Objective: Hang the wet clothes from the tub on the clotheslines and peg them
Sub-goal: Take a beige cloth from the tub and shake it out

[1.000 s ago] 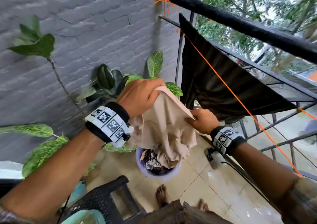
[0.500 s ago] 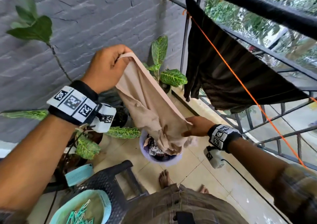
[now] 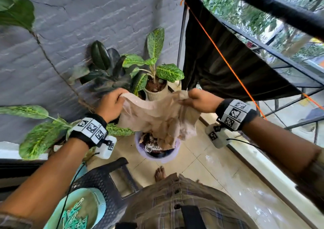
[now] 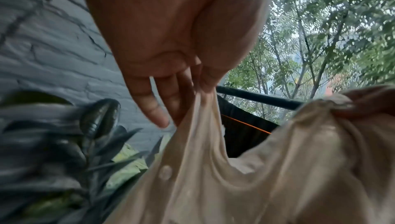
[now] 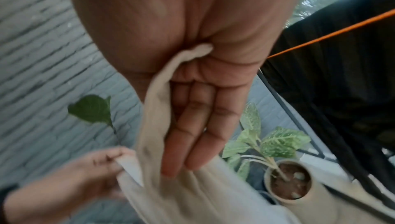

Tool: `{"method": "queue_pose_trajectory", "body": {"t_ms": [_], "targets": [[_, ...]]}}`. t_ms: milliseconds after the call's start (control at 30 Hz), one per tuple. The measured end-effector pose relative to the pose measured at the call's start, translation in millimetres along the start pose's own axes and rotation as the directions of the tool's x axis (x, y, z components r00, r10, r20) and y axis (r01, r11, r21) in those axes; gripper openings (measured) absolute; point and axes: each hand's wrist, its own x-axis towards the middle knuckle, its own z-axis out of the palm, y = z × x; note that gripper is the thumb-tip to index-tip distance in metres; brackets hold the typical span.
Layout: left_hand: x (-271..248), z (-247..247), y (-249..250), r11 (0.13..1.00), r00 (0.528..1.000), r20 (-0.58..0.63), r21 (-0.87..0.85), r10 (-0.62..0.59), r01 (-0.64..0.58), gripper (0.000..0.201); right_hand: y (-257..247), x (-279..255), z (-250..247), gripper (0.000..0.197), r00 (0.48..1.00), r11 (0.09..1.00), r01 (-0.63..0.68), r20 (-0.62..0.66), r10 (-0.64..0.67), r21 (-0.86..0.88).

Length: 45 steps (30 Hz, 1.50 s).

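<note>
A grey painted brick wall (image 3: 73,35) with dark cracks closes the left side. Glossy cream floor tiles (image 3: 206,172) carry wet patches. A black metal balcony railing (image 3: 280,58) runs along the right, with green leafy trees (image 3: 233,13) and pale daylight behind it. Against the wall stand a dark-leaved rubber plant (image 3: 105,62) and a green-and-yellow variegated plant in a ribbed cream pot (image 3: 157,92). A black woven plastic chair (image 3: 105,181) sits at lower left
</note>
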Motion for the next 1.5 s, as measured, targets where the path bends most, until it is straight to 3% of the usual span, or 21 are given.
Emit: {"method": "queue_pose_trajectory", "body": {"t_ms": [100,167,233,300,400,467,533,633,700,767,800,867,900,967,1033,1133,1233,1300,1367,1433,1500], "targets": [[-9.1,32.0,19.3,0.998,0.976,0.216,-0.053,-0.029,0.041,0.038,-17.1,7.1,-3.0,0.051,0.989,0.914,-0.063,-0.098,0.111,0.401],[-16.2,49.0,37.3,0.994,0.950,0.313,-0.107,0.018,0.017,0.048,-18.5,13.0,-1.4,0.072,0.972,0.829,-0.054,-0.159,0.171,0.557],[-24.9,63.8,54.2,0.974,0.929,0.353,-0.225,0.109,-0.029,0.044,-17.7,18.7,3.6,0.071,0.963,0.749,-0.044,-0.173,0.209,0.661],[-33.3,75.9,70.4,0.956,0.917,0.371,-0.291,0.146,-0.035,0.044,-27.0,15.1,10.3,0.062,0.950,0.704,-0.051,-0.182,0.252,0.708],[-38.9,94.8,78.3,0.967,0.918,0.370,-0.249,0.139,-0.046,0.085,-33.5,14.5,24.1,0.062,0.931,0.731,-0.056,-0.230,0.285,0.680],[-37.3,107.6,72.5,0.986,0.940,0.331,-0.167,0.085,-0.031,0.096,-35.1,15.8,30.2,0.063,0.923,0.725,-0.045,-0.248,0.293,0.688],[-37.5,118.3,67.4,0.993,0.937,0.350,-0.111,0.007,0.034,0.092,-38.9,14.1,29.4,0.059,0.908,0.679,-0.017,-0.273,0.318,0.734],[-41.6,133.0,61.4,0.987,0.910,0.414,-0.131,-0.031,0.093,0.066,-49.2,10.2,24.6,0.067,0.902,0.601,0.033,-0.282,0.326,0.799],[-42.7,139.8,59.2,0.986,0.940,0.340,-0.159,0.002,0.056,0.052,-57.5,6.3,20.2,0.056,0.904,0.563,0.070,-0.291,0.313,0.823],[-39.9,139.8,55.3,0.971,0.957,0.287,-0.214,-0.047,0.112,0.034,-63.7,2.9,12.1,0.038,0.897,0.539,0.100,-0.310,0.314,0.836],[-38.3,133.7,54.3,0.944,0.947,0.305,-0.273,-0.099,0.187,0.029,-62.2,2.6,6.5,0.033,0.884,0.502,0.132,-0.331,0.331,0.855],[-36.7,116.7,48.7,0.810,0.910,0.363,-0.462,-0.198,0.361,0.031,-48.4,5.0,-5.9,0.025,0.836,0.458,0.167,-0.372,0.404,0.873],[-36.9,106.6,44.8,0.750,0.904,0.375,-0.534,-0.206,0.392,0.033,-38.4,6.0,-11.7,0.024,0.819,0.472,0.154,-0.380,0.430,0.868],[-39.5,80.4,42.1,0.734,0.922,0.338,-0.575,-0.188,0.361,0.035,-17.7,6.3,-16.1,0.028,0.804,0.514,0.105,-0.376,0.460,0.851],[-40.4,55.0,40.4,0.774,0.949,0.289,-0.571,-0.123,0.274,0.036,-4.3,1.1,-9.2,0.025,0.809,0.545,0.047,-0.352,0.470,0.837],[-34.7,25.5,41.8,0.906,0.972,0.232,-0.416,0.022,0.079,0.025,14.2,-5.9,11.1,0.020,0.817,0.527,-0.028,-0.285,0.502,0.849],[-24.2,7.9,50.1,0.965,0.965,0.233,-0.256,0.118,-0.057,0.022,27.0,-6.4,26.4,0.015,0.798,0.473,-0.101,-0.212,0.564,0.876],[-18.4,3.6,56.8,0.978,0.944,0.291,-0.181,0.153,-0.103,0.029,24.8,-7.0,35.7,0.019,0.817,0.444,-0.130,-0.158,0.555,0.887],[-16.1,4.3,62.3,0.988,0.919,0.365,-0.101,0.148,-0.120,0.036,17.5,-7.9,44.6,0.030,0.854,0.529,-0.134,-0.173,0.491,0.838],[-16.7,7.5,69.0,0.982,0.901,0.393,-0.034,0.183,-0.185,0.036,11.4,-6.0,55.7,0.050,0.927,0.665,-0.115,-0.161,0.338,0.738],[-18.2,11.3,75.8,0.972,0.901,0.370,-0.028,0.227,-0.233,0.033,5.0,-4.3,69.8,0.066,0.988,0.804,-0.091,-0.049,0.148,0.588]]}}
